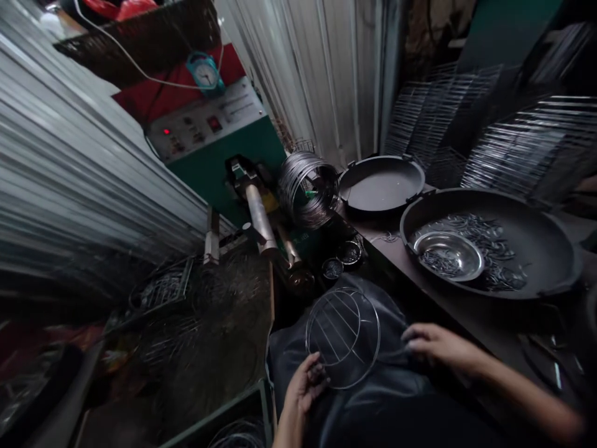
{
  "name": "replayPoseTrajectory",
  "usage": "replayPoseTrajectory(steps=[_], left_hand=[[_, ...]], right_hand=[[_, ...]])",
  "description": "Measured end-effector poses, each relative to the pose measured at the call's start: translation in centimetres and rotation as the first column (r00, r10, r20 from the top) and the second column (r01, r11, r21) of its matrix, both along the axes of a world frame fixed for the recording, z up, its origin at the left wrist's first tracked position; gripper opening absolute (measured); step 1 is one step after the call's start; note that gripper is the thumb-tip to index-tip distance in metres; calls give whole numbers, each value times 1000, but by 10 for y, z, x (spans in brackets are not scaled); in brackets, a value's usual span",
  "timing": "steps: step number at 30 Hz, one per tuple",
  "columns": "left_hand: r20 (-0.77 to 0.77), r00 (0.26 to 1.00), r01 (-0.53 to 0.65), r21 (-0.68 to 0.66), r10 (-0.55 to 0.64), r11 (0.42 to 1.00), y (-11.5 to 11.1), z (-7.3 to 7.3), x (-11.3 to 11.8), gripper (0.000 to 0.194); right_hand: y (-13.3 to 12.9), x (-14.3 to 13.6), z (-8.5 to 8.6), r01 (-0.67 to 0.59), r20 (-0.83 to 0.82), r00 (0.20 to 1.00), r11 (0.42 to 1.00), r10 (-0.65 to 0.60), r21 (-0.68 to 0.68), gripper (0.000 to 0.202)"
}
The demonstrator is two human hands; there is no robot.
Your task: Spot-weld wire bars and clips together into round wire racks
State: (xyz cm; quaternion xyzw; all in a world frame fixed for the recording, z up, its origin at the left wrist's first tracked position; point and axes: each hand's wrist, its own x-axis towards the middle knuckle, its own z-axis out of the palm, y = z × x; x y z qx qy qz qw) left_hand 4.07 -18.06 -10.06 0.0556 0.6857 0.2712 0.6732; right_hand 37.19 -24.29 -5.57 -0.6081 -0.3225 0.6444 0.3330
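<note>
My left hand (pixel 305 382) is closed on the near left rim of a round wire rack (pixel 338 356). Thin parallel bars cross the rack's ring, and a second wire ring overlaps it. The rack lies over the dark apron (pixel 373 398) on my lap. To its right, my right hand (pixel 431 343) is apart from the rack with its fingers drawn together; whether something small is between them is hidden. Ahead of the rack stands a machine with copper-coloured electrode arms (pixel 259 218).
Right of me, a large dark pan (pixel 550 261) contains bent wire pieces and a metal bowl (pixel 472 264). Behind it are a smaller pan (pixel 382 186) and stacked wire grids (pixel 513 149). A wire coil (pixel 301 186) stands beside the machine; small bowls of pieces (pixel 333 269) sit below.
</note>
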Motion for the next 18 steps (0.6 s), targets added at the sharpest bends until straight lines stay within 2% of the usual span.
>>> replayPoseTrajectory(steps=[1,2,3,4,5,7,8,11,14,16,18], left_hand=[[13,1000,3,1,-3,1000,-1,0,-2,20],[31,999,6,5,-6,1000,-1,0,-5,22],[41,999,19,13,-20,1000,-2,1,-8,23],[41,999,33,25,-34,999,-3,2,-11,25],[37,998,48,39,-49,998,-3,3,-14,26],[16,998,65,65,-66,996,-5,4,-20,27],[0,998,63,77,-63,995,-6,4,-22,28],[-40,999,38,88,-35,995,-9,2,-28,28],[-51,998,28,68,-24,997,-9,-4,-34,27],[-69,997,19,67,-14,998,-7,-10,-40,29],[-119,993,10,90,1,996,-5,-15,-45,33]], right_hand=[[12,29,3,26,200,978,991,-53,135,13],[25,58,5,35,404,905,969,-134,243,12],[40,87,6,32,602,771,957,-207,288,14],[55,113,6,42,754,613,963,-236,267,19],[69,135,4,75,798,550,966,-246,246,25],[89,164,-3,90,831,504,971,-235,219,35],[96,172,-8,94,833,506,974,-225,206,40],[105,176,-24,87,832,517,979,-201,182,46],[107,176,-34,104,826,524,978,-209,182,26],[111,178,-35,141,819,525,972,-233,187,11],[115,183,-31,187,800,536,962,-269,198,9]])
